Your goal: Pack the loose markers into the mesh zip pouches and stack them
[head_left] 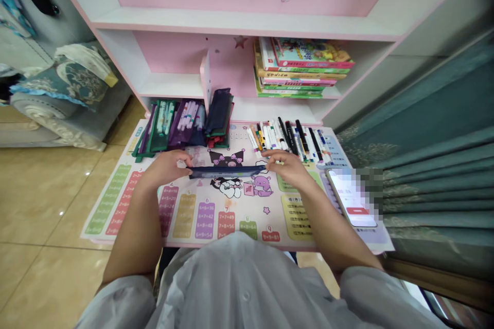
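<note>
A dark blue zippered pencil pouch (227, 171) is stretched sideways between my two hands, above the middle of the printed desk mat (266, 223). My left hand (166, 165) pinches its left end, thumb against fingers. At the opposite end, my right hand (284, 165) has its fingertips closed on the corner by the zipper. Just past my right hand lies a row of markers and pens (289, 139), white and black. Beyond my left hand are filled pouches in green (162, 126) and purple (187, 123), with pens showing through. More dark folded pouches (219, 113) are stacked beside them.
A phone (353, 198) with a lit screen lies at the mat's right side. Books (301, 69) are piled on the pink and white shelf (247, 25) at the back. A teal curtain (436, 149) hangs at the right, and a sofa (57, 82) stands at the left.
</note>
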A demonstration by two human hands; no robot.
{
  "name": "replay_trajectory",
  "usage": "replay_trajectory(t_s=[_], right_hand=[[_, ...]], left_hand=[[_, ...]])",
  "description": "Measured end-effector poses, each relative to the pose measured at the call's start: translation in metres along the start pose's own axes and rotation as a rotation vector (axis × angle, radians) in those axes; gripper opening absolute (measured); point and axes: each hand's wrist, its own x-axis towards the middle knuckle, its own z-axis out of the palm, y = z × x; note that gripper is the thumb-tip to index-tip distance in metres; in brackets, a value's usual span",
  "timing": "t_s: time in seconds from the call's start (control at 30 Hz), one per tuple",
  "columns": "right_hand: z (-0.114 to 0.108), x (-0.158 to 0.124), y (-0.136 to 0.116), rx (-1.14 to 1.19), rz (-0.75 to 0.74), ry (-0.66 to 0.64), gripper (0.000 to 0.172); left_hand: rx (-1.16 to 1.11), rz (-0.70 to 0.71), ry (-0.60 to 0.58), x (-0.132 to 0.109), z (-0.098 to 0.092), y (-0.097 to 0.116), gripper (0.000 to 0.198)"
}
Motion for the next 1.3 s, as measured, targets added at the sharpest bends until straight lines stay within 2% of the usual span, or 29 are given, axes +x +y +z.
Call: replay_trajectory(t_s=[0.23,0.63,0.77,0.87,0.93,1.0,1.07,1.3], right_hand=[[-0.005,0.004,0.007,0.017,-0.024,0.015,0.012],[-0.009,0.004,0.009,-0.012,-0.017,-0.089,0.014],[-0.009,0.002,0.008,-0.103,-0.126,-0.042,0.019],[-0.005,0.003,0.011,-0.210,-0.286,-0.002,0.017],[0.001,0.004,0.014,-0.285,-0.405,-0.014,0.022],[0.009,0.006,0.017,-0.335,-0.493,-0.039,0.016],[0.016,0.008,0.021,-0.347,-0.544,-0.047,0.008],[0.023,0.010,0.022,-0.308,-0.612,-0.031,0.016]], left_hand=[[-0.004,0.007,-0.016,-0.001,-0.001,0.002,0.020],[-0.010,0.016,-0.003,0.000,0.003,-0.001,0.017],[0.014,0.042,-0.006,0.000,0.002,-0.001,0.016],[0.026,0.062,-0.006,-0.001,0.002,0.000,0.016],[0.029,0.068,-0.007,-0.001,0.002,0.001,0.015],[0.030,0.065,-0.006,0.000,0.003,0.002,0.014],[0.020,0.061,0.000,0.001,0.005,0.005,0.014],[0.049,0.120,0.055,0.003,0.028,0.027,0.017]])
